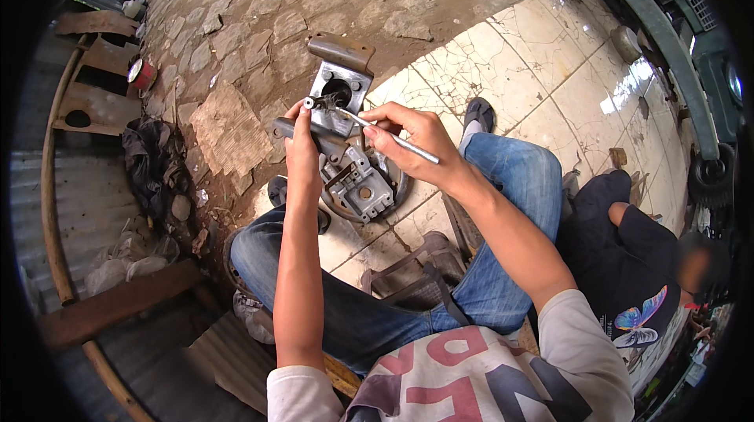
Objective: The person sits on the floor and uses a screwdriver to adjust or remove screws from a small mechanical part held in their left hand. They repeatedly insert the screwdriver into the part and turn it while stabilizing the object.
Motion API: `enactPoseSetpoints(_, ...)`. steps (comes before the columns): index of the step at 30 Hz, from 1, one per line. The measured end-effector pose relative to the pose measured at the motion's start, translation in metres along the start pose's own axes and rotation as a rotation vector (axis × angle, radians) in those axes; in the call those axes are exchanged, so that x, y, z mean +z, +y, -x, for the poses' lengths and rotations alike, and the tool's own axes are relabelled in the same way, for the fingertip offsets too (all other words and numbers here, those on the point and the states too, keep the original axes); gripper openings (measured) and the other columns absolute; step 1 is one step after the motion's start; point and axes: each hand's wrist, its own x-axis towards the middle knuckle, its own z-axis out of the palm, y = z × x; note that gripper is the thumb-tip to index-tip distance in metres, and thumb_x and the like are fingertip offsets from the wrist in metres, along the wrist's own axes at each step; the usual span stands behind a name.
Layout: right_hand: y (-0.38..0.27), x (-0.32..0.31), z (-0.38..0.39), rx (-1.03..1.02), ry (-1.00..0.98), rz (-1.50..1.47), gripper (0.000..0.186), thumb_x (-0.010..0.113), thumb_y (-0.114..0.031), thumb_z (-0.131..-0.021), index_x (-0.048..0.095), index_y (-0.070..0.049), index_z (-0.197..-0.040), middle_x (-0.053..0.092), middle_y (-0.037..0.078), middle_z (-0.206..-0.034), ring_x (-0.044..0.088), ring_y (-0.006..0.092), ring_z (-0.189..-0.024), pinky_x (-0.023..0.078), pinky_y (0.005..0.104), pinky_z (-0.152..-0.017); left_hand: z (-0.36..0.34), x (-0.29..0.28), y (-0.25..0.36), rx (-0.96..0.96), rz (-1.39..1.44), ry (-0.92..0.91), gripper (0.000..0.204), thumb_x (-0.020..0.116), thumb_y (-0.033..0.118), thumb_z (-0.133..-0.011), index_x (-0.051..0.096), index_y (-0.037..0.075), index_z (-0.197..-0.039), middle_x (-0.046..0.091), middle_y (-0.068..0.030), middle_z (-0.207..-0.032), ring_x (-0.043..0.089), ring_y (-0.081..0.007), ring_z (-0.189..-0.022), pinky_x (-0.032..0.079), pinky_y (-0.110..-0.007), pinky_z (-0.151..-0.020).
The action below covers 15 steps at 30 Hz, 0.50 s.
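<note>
A seated person in jeans looks down at two bare hands working on one grey metal casting (349, 151) held up in front of the knees. The casting is a blocky machine part whose long axis runs near to far. Its far end carries a square face with a round dark bore and points away toward the stone paving (259, 13). Its near end hangs over a round metal disc (393, 186) lying on the floor.

The left hand (301, 143) is closed around the casting's left side. Its fingers wrap a projecting arm of the part and the thumb reaches up beside the bore.

The right hand (412, 135) pinches one thin metal rod (385, 133) between thumb and curled fingers. The rod's long axis slants from far left to near right. Its far tip touches the casting just beside the bore, close to the left thumb. Its near end sticks out past the right fingers toward the right knee.

Cracked white tiles (550, 68) cover the floor on the right. A second person in a dark shirt (628, 265) sits at the near right, with hands out of view. A dark rag pile (153, 159) lies at the left, and a wooden plank (118, 304) lies nearer.
</note>
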Motion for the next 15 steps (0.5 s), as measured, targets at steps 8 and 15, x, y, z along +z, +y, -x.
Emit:
enactPoseSetpoints(8, 0.0021, -0.0006, -0.0022, -0.090, 0.138, -0.027, 0.023, 0.061, -0.017, -0.101, 0.066, 0.001, -0.114, 0.071, 0.010, -0.093, 0.070, 0.0131, -0.080, 0.057, 0.0289, -0.070, 0.0019, 0.0035, 0.0013, -0.007, -0.025, -0.044, 0.036, 0.050, 0.035, -0.106, 0.056, 0.010, -0.131, 0.065, -0.0067, -0.117, 0.062, -0.0141, -0.106, 0.052, -0.030, -0.090)
enactPoseSetpoints(15, 0.0014, 0.0008, -0.0021, -0.204, -0.008, 0.131, 0.025, 0.066, -0.021, -0.097, 0.067, -0.003, -0.115, 0.069, 0.013, -0.095, 0.070, 0.0289, -0.084, 0.055, 0.0391, -0.074, -0.0012, -0.0003, -0.0012, 0.026, -0.049, -0.054, 0.038, 0.050, 0.035, -0.105, 0.056, 0.008, -0.131, 0.065, -0.0070, -0.117, 0.063, -0.0144, -0.105, 0.050, -0.030, -0.091)
